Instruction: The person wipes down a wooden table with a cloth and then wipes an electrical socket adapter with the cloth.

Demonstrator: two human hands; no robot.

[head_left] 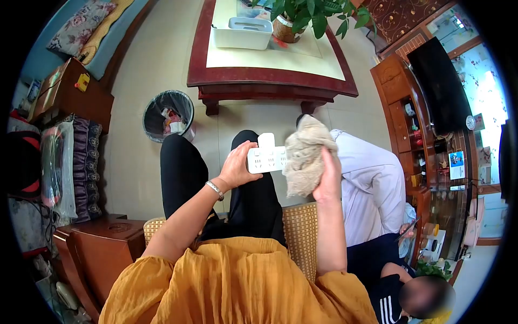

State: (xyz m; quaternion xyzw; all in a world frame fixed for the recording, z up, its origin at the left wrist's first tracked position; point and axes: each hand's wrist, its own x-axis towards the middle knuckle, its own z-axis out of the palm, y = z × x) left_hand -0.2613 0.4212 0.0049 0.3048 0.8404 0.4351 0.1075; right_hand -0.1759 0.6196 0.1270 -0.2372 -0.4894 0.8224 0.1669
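Strip point(264, 160): left hand point(236, 166) is gripping its left end.
Cloth point(305, 156): right hand point(328, 175) is clutching it, touching strip's right.

One head-worn camera looks forward and steeply down from just above the lap, close over both hands, with the coffee table point(216, 75) farther off at the top of the view
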